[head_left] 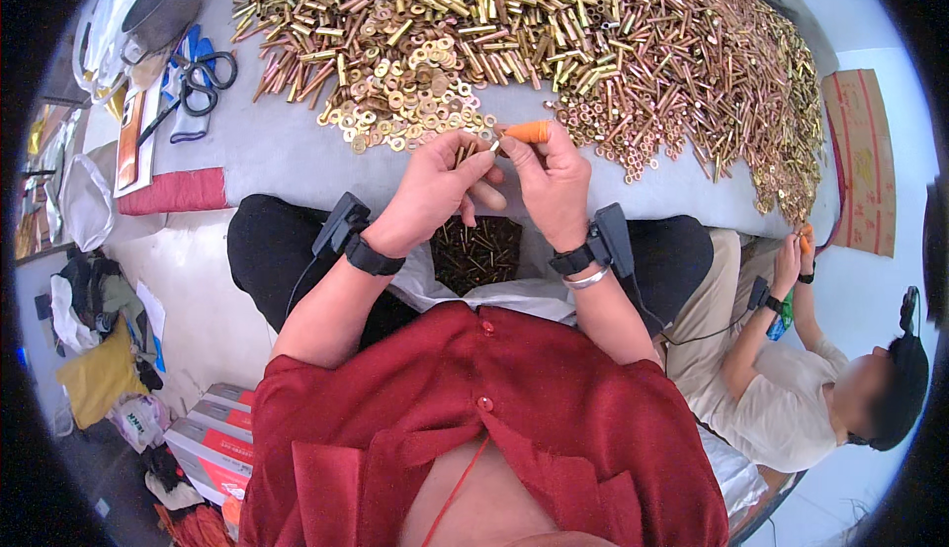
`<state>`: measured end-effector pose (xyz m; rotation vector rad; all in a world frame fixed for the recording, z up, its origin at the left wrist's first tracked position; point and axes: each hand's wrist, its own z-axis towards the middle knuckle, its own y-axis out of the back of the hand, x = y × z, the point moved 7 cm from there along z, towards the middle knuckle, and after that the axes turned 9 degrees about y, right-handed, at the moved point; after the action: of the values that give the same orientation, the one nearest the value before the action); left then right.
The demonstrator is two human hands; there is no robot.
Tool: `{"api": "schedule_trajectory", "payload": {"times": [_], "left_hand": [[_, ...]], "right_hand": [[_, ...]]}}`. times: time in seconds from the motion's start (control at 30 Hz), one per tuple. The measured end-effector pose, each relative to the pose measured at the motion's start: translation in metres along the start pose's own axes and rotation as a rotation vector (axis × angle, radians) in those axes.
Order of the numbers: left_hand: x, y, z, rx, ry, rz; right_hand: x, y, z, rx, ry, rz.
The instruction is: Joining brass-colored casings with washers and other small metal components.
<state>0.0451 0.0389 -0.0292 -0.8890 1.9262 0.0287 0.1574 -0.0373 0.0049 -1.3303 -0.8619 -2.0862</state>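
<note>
My left hand [442,179] and my right hand [552,183] meet above the near edge of the grey-covered table. Both are closed, fingertips pinched together around a small metal piece [495,145] that is too small to make out. Brownish slim metal parts show between my left fingers. An orange finger cover [527,132] sits on my right index finger. Just beyond my hands lies a heap of brass-coloured washers [415,102]. To the right of it are small nuts [625,137]. Below my hands, between my knees, an open white bag [539,251] holds many slim metal pieces [476,251].
A large pile of brass-coloured tubes and bolts [554,23] covers the table's far side. Black-handled scissors [203,83], a blue and white glove [191,122] and a dark pan [163,8] lie at left. A co-worker [791,379] sits at right, beside a cardboard sheet [860,162].
</note>
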Motion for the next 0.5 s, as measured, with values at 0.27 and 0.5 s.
{"api": "schedule_trajectory", "payload": {"times": [0.27, 0.5], "left_hand": [[0.005, -0.011, 0.0, 0.073, 0.014, 0.005], [-0.003, -0.007, -0.004, -0.028, -0.056, 0.02]], "right_hand": [[0.021, 0.009, -0.017, 0.053, 0.316, -0.311], [0.022, 0.032, 0.018, -0.034, 0.472, -0.87]]}}
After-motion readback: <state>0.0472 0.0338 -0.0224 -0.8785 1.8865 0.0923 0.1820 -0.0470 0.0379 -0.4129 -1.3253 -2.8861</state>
